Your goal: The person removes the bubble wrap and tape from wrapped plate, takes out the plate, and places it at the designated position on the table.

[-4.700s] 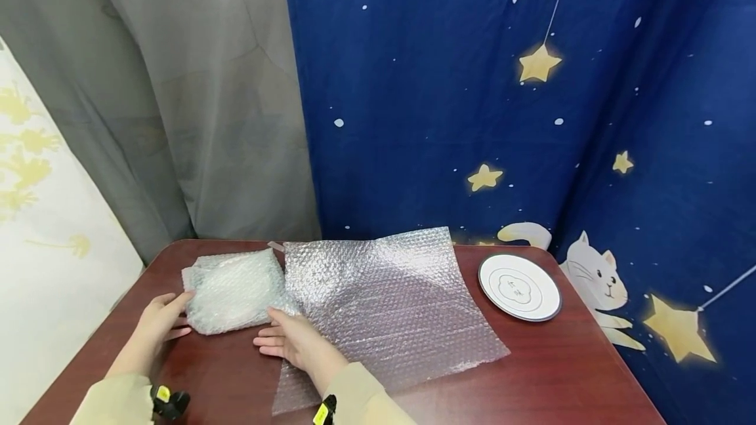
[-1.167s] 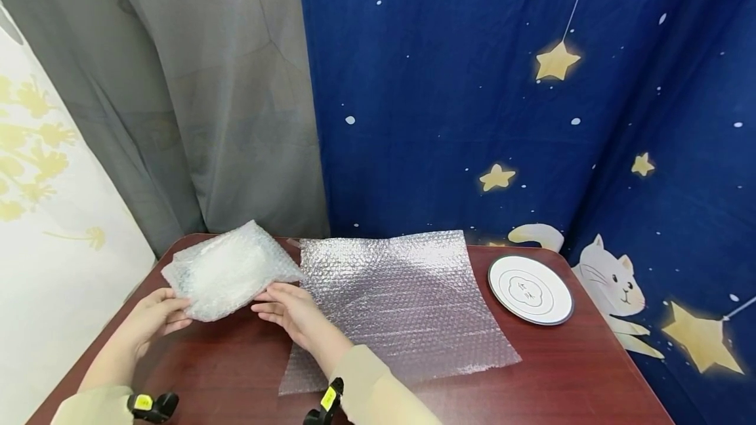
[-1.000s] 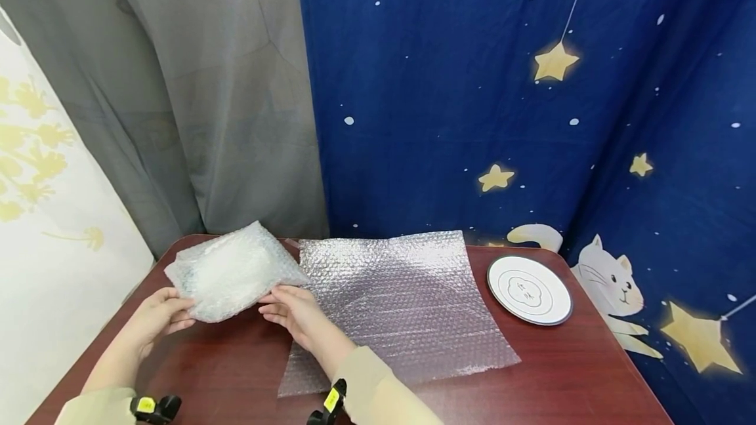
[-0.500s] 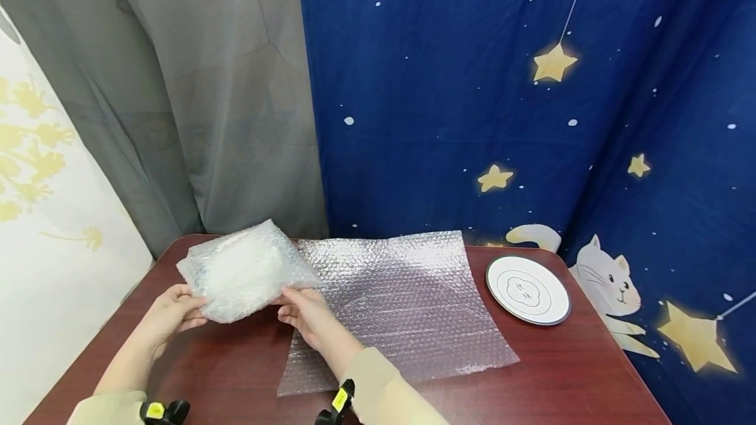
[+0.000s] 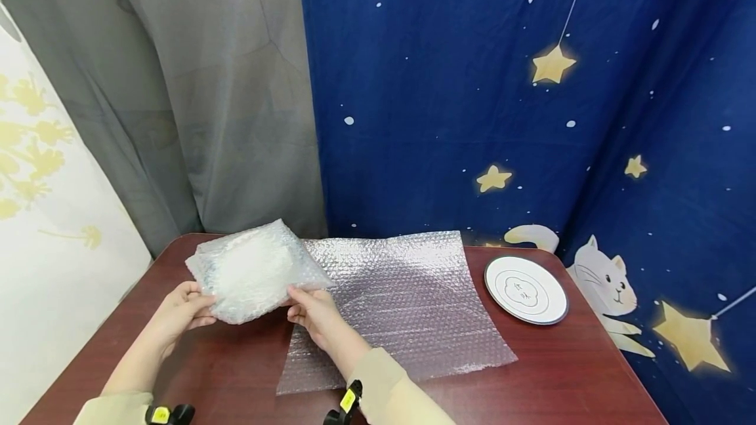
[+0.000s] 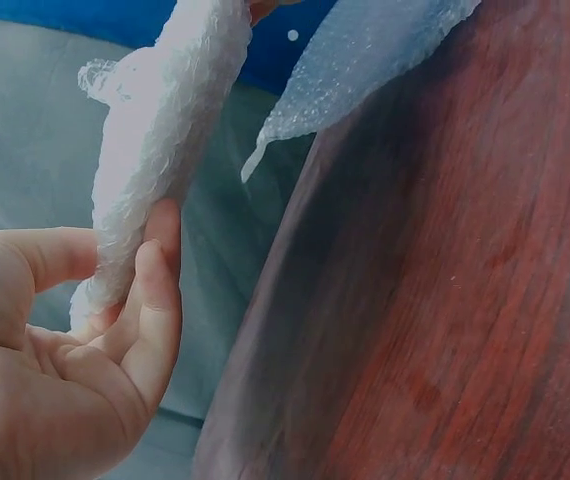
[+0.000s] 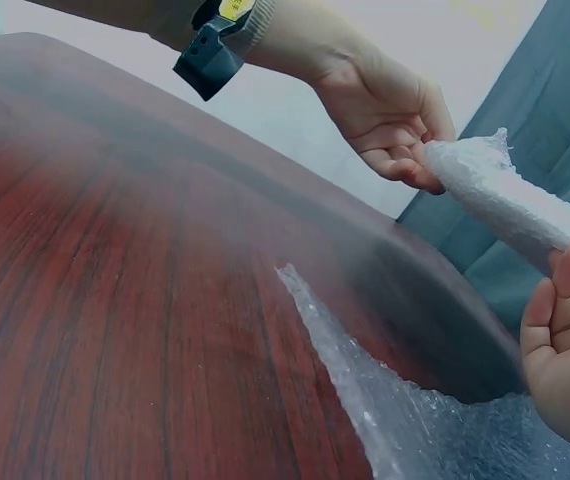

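Note:
A bubble-wrapped bundle [image 5: 251, 274], whitish inside, is held up over the left part of the table, its far side raised. My left hand [image 5: 184, 310] pinches its near left corner, thumb on top and fingers underneath. In the left wrist view, this hand [image 6: 75, 370] grips the bundle's edge [image 6: 155, 150] between thumb and fingers. My right hand [image 5: 321, 317] pinches the near right edge. The right wrist view shows the bundle [image 7: 515, 205] between both hands, clear of the table. What is wrapped inside is hidden by the layers.
A sheet of bubble wrap [image 5: 401, 307] lies flat to the right of the bundle, partly under my right forearm. A white plate [image 5: 525, 290] with a dark rim and printed centre sits at the right of the dark red table [image 5: 531, 379]. Curtains hang behind the table's far edge.
The bundle lay on the table at first, with my hands at its sides. Both hands have since lifted and tilted it, and over the last second they have carried it slightly right.

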A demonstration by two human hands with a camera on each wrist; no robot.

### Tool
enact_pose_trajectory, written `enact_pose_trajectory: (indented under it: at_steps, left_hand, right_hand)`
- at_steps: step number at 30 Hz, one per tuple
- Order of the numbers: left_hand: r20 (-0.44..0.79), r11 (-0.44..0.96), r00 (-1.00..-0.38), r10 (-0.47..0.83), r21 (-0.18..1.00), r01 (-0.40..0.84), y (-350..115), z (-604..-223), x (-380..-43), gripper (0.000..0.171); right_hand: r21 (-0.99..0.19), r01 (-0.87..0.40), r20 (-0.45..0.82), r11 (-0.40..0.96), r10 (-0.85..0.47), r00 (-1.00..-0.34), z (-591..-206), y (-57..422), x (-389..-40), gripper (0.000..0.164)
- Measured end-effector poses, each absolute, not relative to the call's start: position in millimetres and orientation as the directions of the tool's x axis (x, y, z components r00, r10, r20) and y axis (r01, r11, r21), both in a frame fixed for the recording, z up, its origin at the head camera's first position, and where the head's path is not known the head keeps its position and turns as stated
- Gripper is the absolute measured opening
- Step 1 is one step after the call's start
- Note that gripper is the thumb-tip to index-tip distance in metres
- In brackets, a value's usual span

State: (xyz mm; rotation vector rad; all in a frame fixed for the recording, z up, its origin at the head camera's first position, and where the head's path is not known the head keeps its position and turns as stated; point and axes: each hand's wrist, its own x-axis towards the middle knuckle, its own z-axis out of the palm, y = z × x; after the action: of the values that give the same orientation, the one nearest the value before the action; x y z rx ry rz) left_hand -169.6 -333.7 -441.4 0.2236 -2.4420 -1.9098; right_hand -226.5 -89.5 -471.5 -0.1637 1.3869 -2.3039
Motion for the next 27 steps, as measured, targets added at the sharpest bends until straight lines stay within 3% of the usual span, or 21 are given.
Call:
enact_pose_trajectory:
  at_steps: [27]
  left_hand:
    - [0.009,0.224,-0.992,-0.124,0.975,-0.019,-290,-430,-176,0.024]
  right_hand:
    - [-0.895,0.252,-0.136,-0.368,-0.313,-0.94,-471,-51,-235,0.014]
